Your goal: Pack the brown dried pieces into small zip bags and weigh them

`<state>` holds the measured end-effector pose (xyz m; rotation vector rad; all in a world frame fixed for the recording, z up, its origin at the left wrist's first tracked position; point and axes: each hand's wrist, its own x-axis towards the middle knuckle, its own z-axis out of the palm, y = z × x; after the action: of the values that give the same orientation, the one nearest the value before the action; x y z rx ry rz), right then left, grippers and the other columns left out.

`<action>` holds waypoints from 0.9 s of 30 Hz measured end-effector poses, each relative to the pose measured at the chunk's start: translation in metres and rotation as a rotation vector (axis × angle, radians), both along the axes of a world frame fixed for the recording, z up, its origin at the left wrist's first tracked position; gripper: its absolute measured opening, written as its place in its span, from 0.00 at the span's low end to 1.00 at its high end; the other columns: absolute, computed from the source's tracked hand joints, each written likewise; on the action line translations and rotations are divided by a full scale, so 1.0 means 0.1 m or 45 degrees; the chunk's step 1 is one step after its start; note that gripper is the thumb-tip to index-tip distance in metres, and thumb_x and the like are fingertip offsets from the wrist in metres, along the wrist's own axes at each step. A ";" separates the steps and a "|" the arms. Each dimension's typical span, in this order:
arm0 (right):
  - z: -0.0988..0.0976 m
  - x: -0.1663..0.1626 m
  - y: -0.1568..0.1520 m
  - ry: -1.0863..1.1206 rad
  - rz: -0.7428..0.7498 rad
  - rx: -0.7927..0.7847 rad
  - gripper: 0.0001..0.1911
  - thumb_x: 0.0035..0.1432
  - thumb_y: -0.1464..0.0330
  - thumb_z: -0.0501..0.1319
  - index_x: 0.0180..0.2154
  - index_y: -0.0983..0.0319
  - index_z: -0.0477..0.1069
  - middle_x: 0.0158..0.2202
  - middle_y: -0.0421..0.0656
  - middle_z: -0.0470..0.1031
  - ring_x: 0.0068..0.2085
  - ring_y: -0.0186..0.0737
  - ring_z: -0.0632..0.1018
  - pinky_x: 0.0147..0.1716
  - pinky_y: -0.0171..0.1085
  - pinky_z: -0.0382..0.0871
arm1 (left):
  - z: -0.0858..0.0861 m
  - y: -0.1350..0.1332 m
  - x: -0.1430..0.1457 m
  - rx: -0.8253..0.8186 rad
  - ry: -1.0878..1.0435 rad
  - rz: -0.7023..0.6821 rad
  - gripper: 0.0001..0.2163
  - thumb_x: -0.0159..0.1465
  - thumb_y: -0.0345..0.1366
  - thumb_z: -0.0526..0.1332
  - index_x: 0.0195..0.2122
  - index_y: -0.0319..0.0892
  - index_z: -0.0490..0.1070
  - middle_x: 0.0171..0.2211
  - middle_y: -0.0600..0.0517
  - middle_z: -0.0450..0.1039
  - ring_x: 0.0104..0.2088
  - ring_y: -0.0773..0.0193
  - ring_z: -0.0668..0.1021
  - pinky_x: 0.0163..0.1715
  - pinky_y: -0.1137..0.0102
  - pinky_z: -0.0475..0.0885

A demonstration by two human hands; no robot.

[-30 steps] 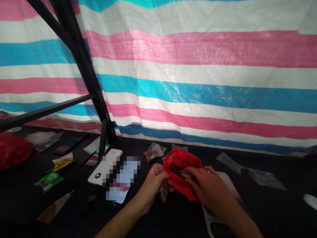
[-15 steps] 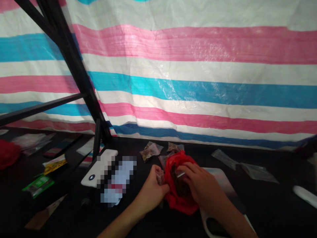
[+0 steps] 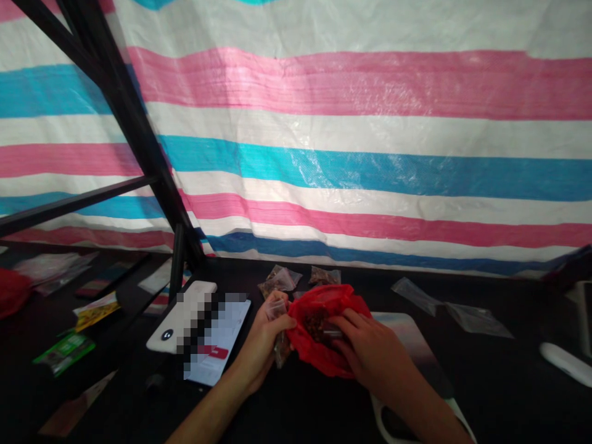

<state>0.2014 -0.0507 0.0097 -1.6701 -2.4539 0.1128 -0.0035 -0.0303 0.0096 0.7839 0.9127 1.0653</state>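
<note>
A red plastic bag (image 3: 326,297) stands gathered open on the black table, with small brown bits (image 3: 314,324) inside. My right hand (image 3: 370,345) reaches into its mouth, fingers closed round a small shiny, see-through tool (image 3: 333,333) whose exact kind I cannot make out. At the bag's left rim, my left hand (image 3: 263,339) pinches a small clear plastic bag (image 3: 281,353) that hangs below the fingers with brown matter in it. Just behind lie filled clear bags, one at the left (image 3: 284,279) and one at the right (image 3: 325,275).
Flat clear bags (image 3: 478,319) lie to the right, near a white object (image 3: 567,364). A white-rimmed board (image 3: 407,327) sits under my right arm. On the left are a lit phone (image 3: 226,345), a white device (image 3: 161,336), a green packet (image 3: 65,353) and a black frame post (image 3: 152,160).
My left hand has moved a little left, and the small bag's filled lower part now shows. The red bag's mouth has shifted left, its brown contents more visible.
</note>
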 end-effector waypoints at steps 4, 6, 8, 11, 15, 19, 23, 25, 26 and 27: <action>-0.03 -0.03 0.00 -0.073 -0.030 0.026 0.16 0.65 0.69 0.61 0.54 0.56 0.74 0.50 0.46 0.79 0.40 0.46 0.83 0.36 0.39 0.73 | -0.19 0.01 0.04 0.234 0.529 0.052 0.13 0.52 0.30 0.64 0.33 0.45 0.59 0.27 0.59 0.65 0.27 0.69 0.70 0.27 0.75 0.65; -0.05 -0.05 0.01 -0.098 -0.044 0.017 0.16 0.65 0.69 0.61 0.54 0.55 0.74 0.50 0.46 0.79 0.38 0.46 0.84 0.33 0.39 0.73 | -0.25 0.01 0.05 0.328 0.716 0.014 0.12 0.53 0.29 0.63 0.33 0.44 0.60 0.28 0.58 0.64 0.28 0.68 0.69 0.28 0.74 0.64; -0.06 -0.05 0.01 -0.109 -0.056 -0.004 0.16 0.64 0.69 0.62 0.54 0.55 0.74 0.51 0.45 0.80 0.37 0.46 0.84 0.32 0.39 0.73 | -0.28 0.00 0.05 0.343 0.749 -0.083 0.10 0.56 0.29 0.62 0.33 0.45 0.59 0.27 0.59 0.63 0.27 0.68 0.67 0.27 0.74 0.63; -0.07 -0.06 0.00 -0.104 -0.043 -0.018 0.17 0.64 0.68 0.62 0.54 0.55 0.74 0.51 0.45 0.80 0.38 0.47 0.84 0.33 0.40 0.73 | -0.28 0.00 0.06 0.325 0.608 -0.132 0.10 0.57 0.29 0.61 0.33 0.45 0.58 0.25 0.61 0.61 0.25 0.69 0.66 0.26 0.75 0.62; -0.10 -0.07 -0.02 -0.079 -0.041 -0.063 0.20 0.64 0.69 0.61 0.57 0.55 0.72 0.53 0.46 0.79 0.37 0.47 0.84 0.33 0.41 0.72 | -0.24 0.01 0.08 0.214 0.449 -0.074 0.11 0.54 0.30 0.63 0.32 0.45 0.60 0.25 0.60 0.63 0.24 0.70 0.67 0.25 0.76 0.63; -0.09 -0.11 -0.04 0.100 -0.028 -0.108 0.19 0.61 0.73 0.60 0.52 0.55 0.74 0.50 0.44 0.80 0.40 0.45 0.83 0.36 0.38 0.72 | -0.18 0.01 0.10 0.083 0.363 0.009 0.10 0.52 0.31 0.64 0.31 0.43 0.62 0.24 0.60 0.64 0.24 0.71 0.68 0.26 0.76 0.65; -0.05 -0.16 -0.08 0.284 -0.053 -0.141 0.18 0.59 0.75 0.59 0.50 0.56 0.74 0.48 0.44 0.81 0.42 0.45 0.83 0.38 0.37 0.71 | -0.13 0.01 0.08 0.008 0.222 0.053 0.11 0.49 0.31 0.66 0.30 0.43 0.63 0.25 0.59 0.66 0.26 0.70 0.70 0.28 0.75 0.67; -0.05 -0.18 -0.09 0.380 -0.086 -0.161 0.17 0.60 0.75 0.58 0.49 0.55 0.74 0.47 0.43 0.82 0.43 0.45 0.83 0.39 0.38 0.71 | -0.14 0.03 0.07 0.003 0.246 0.069 0.11 0.49 0.32 0.66 0.30 0.43 0.63 0.25 0.59 0.66 0.26 0.70 0.70 0.28 0.75 0.66; -0.05 -0.19 -0.09 0.431 -0.108 -0.168 0.16 0.61 0.74 0.58 0.48 0.55 0.74 0.47 0.42 0.82 0.43 0.45 0.83 0.39 0.38 0.71 | -0.14 0.04 0.06 0.025 0.282 0.068 0.11 0.50 0.33 0.66 0.30 0.44 0.63 0.26 0.59 0.66 0.26 0.69 0.70 0.28 0.75 0.66; -0.05 -0.19 -0.09 0.482 -0.131 -0.172 0.16 0.61 0.74 0.57 0.48 0.54 0.74 0.46 0.42 0.82 0.43 0.45 0.83 0.40 0.38 0.71 | -0.15 0.05 0.05 0.071 0.334 0.061 0.11 0.51 0.34 0.66 0.31 0.44 0.63 0.26 0.59 0.66 0.26 0.69 0.71 0.28 0.74 0.66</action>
<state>0.1825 -0.0593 0.0046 -1.6437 -2.1167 0.5393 0.0010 -0.0257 -0.0059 0.9680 1.1315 1.0487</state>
